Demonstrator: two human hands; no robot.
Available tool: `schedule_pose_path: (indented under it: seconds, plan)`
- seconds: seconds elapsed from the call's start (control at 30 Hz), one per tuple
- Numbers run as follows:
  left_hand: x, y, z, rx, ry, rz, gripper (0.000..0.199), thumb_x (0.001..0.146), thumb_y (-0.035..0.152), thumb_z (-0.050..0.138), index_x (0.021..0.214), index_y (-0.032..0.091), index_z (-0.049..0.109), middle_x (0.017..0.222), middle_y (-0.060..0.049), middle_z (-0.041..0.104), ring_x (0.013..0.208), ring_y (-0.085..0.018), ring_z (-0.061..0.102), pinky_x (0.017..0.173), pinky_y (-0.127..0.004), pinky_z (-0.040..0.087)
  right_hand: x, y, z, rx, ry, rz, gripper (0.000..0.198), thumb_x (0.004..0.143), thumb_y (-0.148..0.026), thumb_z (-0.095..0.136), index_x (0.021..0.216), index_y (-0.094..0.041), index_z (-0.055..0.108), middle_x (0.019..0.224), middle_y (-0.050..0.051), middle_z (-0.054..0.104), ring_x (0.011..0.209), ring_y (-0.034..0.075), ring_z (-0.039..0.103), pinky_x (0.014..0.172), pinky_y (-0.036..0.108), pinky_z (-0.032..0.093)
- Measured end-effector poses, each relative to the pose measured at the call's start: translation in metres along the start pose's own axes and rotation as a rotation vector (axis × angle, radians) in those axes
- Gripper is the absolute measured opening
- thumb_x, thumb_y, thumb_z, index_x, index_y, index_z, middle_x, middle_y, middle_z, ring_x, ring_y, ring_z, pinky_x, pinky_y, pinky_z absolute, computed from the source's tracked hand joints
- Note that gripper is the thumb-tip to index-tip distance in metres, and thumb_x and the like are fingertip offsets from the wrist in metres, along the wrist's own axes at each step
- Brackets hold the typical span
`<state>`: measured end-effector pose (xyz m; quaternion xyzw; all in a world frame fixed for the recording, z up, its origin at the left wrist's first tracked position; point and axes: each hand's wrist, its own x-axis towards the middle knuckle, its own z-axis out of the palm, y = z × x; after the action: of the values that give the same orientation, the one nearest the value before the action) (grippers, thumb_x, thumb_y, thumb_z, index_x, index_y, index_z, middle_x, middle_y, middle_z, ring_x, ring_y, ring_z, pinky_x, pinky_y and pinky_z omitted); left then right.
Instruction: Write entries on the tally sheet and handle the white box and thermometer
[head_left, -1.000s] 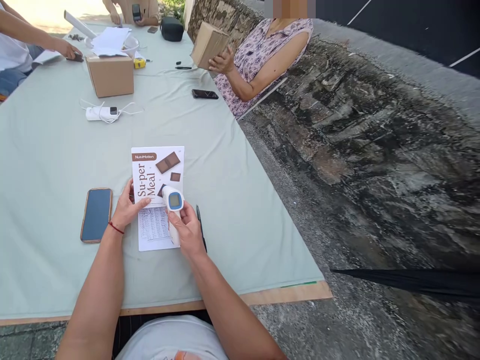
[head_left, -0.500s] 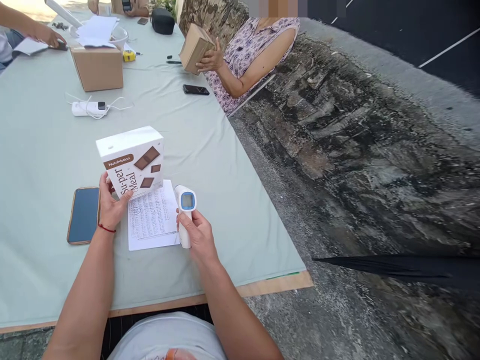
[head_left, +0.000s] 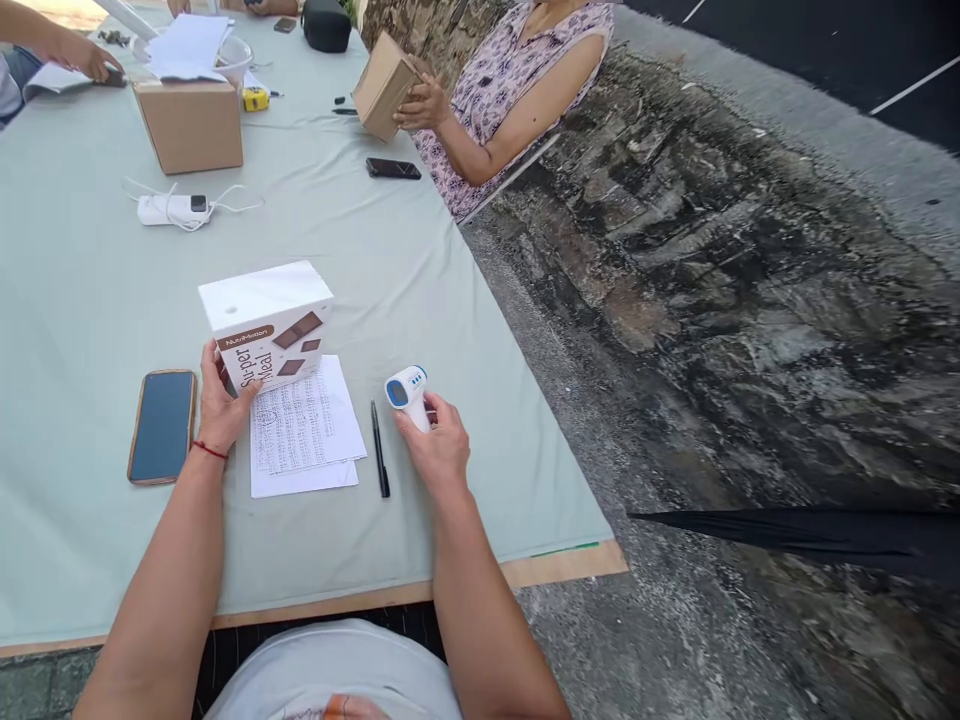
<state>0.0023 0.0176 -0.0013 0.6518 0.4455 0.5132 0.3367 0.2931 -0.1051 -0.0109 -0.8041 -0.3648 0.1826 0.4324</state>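
My left hand (head_left: 227, 402) grips the lower left of a white box (head_left: 266, 300) printed "NutriMotion" and "Super Meal", thumb across its front. The box stands upright, tipped slightly, at the top edge of some printed sheets (head_left: 304, 430). In my right hand (head_left: 439, 440) is a white and blue infrared thermometer (head_left: 409, 392), its small screen turned left. The handle is partly hidden by my fingers. Between the sheets and my right hand lies a black pen (head_left: 380, 450). A phone in a brown case (head_left: 162, 427) rests left of my left hand.
A white device with a cable (head_left: 174, 209), a cardboard box (head_left: 196, 135) topped with papers, a yellow tape measure (head_left: 255, 99) and a black phone (head_left: 393, 169) are farther up the cloth-covered table (head_left: 420, 290). At the right edge, a person's hand (head_left: 424, 105) holds a small carton (head_left: 382, 88).
My right hand has moved right with the thermometer and turned it, uncovering the pen. The white box has come down a little and tilted in my left hand.
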Motion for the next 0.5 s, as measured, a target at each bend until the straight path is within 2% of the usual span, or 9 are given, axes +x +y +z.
schedule_pose_path:
  seconds: [0.13, 0.23, 0.3, 0.33, 0.4, 0.5]
  plan:
    - [-0.001, 0.003, 0.000, -0.012, -0.044, -0.013, 0.090, 0.083, 0.058, 0.073, 0.152, 0.023, 0.028, 0.144, -0.017, 0.052, 0.133, -0.032, 0.056, 0.111, -0.051, 0.048, 0.007, 0.019, 0.002, -0.257, 0.013, -0.114, 0.045, 0.074, -0.051, 0.068, 0.109, -0.023, 0.066, 0.110, 0.010, 0.069, 0.095, 0.026, 0.061, 0.083, 0.040, 0.047]
    - [-0.003, 0.007, 0.000, -0.002, -0.061, -0.047, 0.085, 0.085, 0.055, 0.072, 0.151, 0.022, 0.029, 0.146, -0.017, 0.052, 0.136, -0.032, 0.054, 0.115, -0.051, 0.044, 0.002, 0.018, 0.005, -0.326, 0.102, -0.240, 0.038, 0.078, -0.048, 0.066, 0.105, -0.021, 0.067, 0.115, 0.014, 0.066, 0.104, 0.029, 0.060, 0.084, 0.042, 0.047]
    - [-0.005, 0.010, 0.000, 0.047, -0.073, -0.077, 0.084, 0.085, 0.048, 0.072, 0.152, 0.023, 0.028, 0.145, -0.016, 0.053, 0.135, -0.033, 0.054, 0.114, -0.053, 0.044, -0.004, 0.012, 0.006, -0.314, 0.153, -0.313, 0.034, 0.082, -0.046, 0.063, 0.103, -0.020, 0.068, 0.114, 0.015, 0.066, 0.103, 0.028, 0.060, 0.084, 0.041, 0.047]
    - [-0.006, 0.012, 0.000, 0.092, -0.078, -0.097, 0.085, 0.084, 0.044, 0.073, 0.152, 0.024, 0.027, 0.143, -0.016, 0.055, 0.134, -0.034, 0.054, 0.114, -0.055, 0.044, -0.008, 0.009, 0.007, -0.299, 0.133, -0.328, 0.032, 0.084, -0.046, 0.060, 0.102, -0.020, 0.068, 0.107, 0.013, 0.067, 0.097, 0.027, 0.061, 0.081, 0.039, 0.047]
    - [-0.007, 0.016, 0.001, 0.223, -0.064, -0.140, 0.093, 0.078, 0.037, 0.079, 0.153, 0.024, 0.026, 0.141, -0.016, 0.056, 0.135, -0.038, 0.052, 0.116, -0.064, 0.036, -0.016, 0.003, 0.008, -0.294, 0.000, -0.313, 0.029, 0.087, -0.044, 0.058, 0.102, -0.021, 0.067, 0.088, 0.007, 0.068, 0.080, 0.022, 0.061, 0.071, 0.034, 0.046]
    - [-0.009, 0.020, 0.005, 0.414, -0.021, -0.214, 0.122, 0.060, 0.031, 0.092, 0.157, 0.023, 0.017, 0.147, -0.020, 0.050, 0.144, -0.044, 0.040, 0.123, -0.070, 0.016, -0.024, -0.002, 0.010, -0.366, -0.200, -0.269, 0.029, 0.084, -0.037, 0.059, 0.108, -0.023, 0.069, 0.080, 0.003, 0.067, 0.071, 0.021, 0.059, 0.064, 0.031, 0.042]
